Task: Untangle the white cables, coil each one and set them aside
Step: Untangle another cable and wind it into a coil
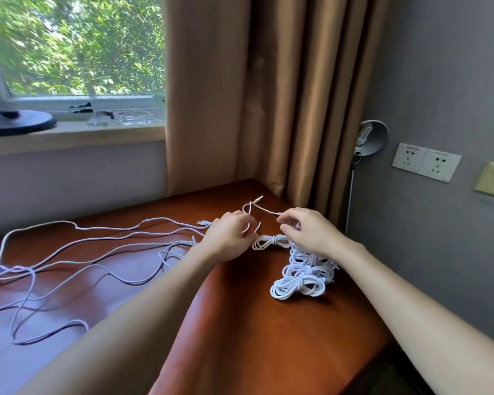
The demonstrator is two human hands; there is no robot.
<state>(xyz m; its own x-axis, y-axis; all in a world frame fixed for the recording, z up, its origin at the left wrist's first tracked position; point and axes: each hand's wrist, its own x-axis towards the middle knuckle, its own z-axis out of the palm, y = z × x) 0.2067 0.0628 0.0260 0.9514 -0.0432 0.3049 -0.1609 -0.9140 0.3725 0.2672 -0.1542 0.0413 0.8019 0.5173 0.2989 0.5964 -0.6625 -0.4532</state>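
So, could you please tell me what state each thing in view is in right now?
Loose cables: uncoiled, sprawled across the left of the table.
Coiled bundles: wound and tied, piled on the right.
Held cable: strung between both hands, plug end free.
Left hand: grips the held cable.
Right hand: pinches the held cable.
Wall sockets: nothing plugged in.
Curtain: pulled aside.

Glossy reddish wooden table, smooth white cables, matt cloth curtain
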